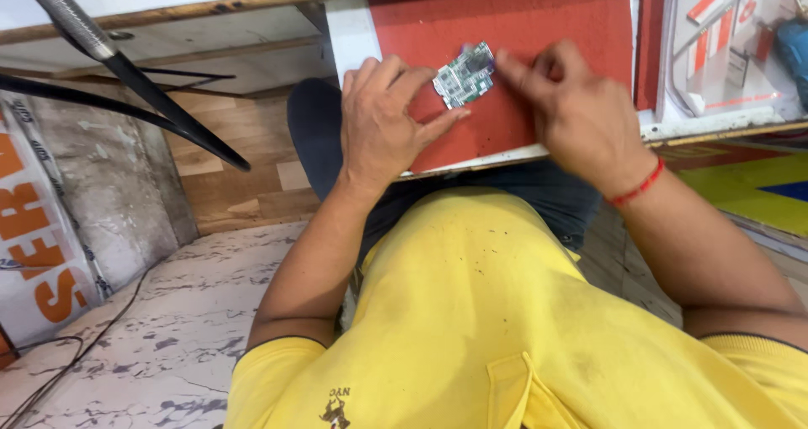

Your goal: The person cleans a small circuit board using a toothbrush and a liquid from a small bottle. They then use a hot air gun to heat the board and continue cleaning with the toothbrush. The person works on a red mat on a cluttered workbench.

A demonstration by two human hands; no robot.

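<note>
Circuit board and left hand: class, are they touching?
Touching. The head view shows the left hand with fingertips pressed on the edge of the small circuit board lying on the red mat.
</note>
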